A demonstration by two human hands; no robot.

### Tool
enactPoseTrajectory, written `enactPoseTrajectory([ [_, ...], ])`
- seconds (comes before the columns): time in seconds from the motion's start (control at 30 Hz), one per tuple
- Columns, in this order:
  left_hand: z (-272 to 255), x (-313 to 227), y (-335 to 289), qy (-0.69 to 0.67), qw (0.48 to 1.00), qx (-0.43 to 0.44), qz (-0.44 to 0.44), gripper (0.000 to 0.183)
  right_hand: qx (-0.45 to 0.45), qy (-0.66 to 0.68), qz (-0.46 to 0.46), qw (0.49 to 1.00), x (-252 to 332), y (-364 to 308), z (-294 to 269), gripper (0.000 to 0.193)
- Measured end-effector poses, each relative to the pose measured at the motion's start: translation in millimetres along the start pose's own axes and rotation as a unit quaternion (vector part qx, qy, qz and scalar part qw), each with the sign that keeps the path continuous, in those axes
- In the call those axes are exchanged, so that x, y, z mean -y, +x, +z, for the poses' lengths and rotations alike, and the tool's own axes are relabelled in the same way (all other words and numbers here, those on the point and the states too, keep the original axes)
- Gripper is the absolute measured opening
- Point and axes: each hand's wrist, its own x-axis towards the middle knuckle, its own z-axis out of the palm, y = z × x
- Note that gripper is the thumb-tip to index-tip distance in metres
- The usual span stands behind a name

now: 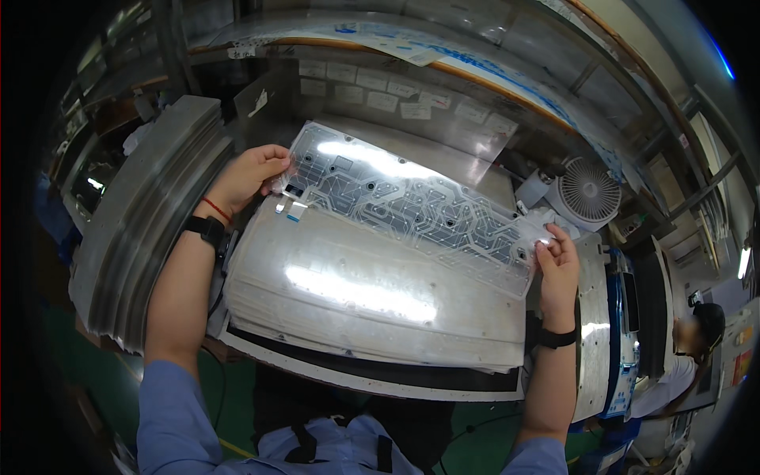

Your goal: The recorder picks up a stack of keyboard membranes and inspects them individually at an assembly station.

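Note:
A clear flexible circuit sheet, printed with silvery traces and small dark holes, is held up tilted between both hands. My left hand pinches its left end with thumb and fingers. At the other end, my right hand grips the sheet's right edge, where some crumpled clear film shows by the fingertips. A short tail with a blue tip hangs from the sheet's left part. Below it lies a stack of flat silvery plates, glossy on top; the sheet hides the stack's far part.
Tall stacked metal plates stand at the left. A white round fan sits at the back right, near a blue-edged device. Paper labels line the panel behind. At far right is another person.

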Motion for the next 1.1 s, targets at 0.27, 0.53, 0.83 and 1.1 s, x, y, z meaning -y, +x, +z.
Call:
enactPoseTrajectory([
  [0.27,-12.6,16.6,7.0,-0.104,0.994,-0.019,0.037,0.024,0.024,-0.006,0.038,0.999,6.6,-1.7,2.4,0.038],
  [0.53,2.5,2.6,2.4,-0.144,0.986,-0.088,0.017,0.040,0.119,-0.082,0.112,0.983,-1.7,-1.1,-4.9,0.043],
  [0.83,1.7,0.5,-0.4,-0.108,0.993,-0.051,-0.002,0.036,0.227,-0.191,0.096,0.950,8.4,-9.8,2.2,0.025],
  [1.1,-2.5,5.1,-0.3,-0.110,0.993,-0.044,-0.001,0.034,0.198,-0.235,-0.080,0.948,7.3,-6.8,6.2,0.015],
])
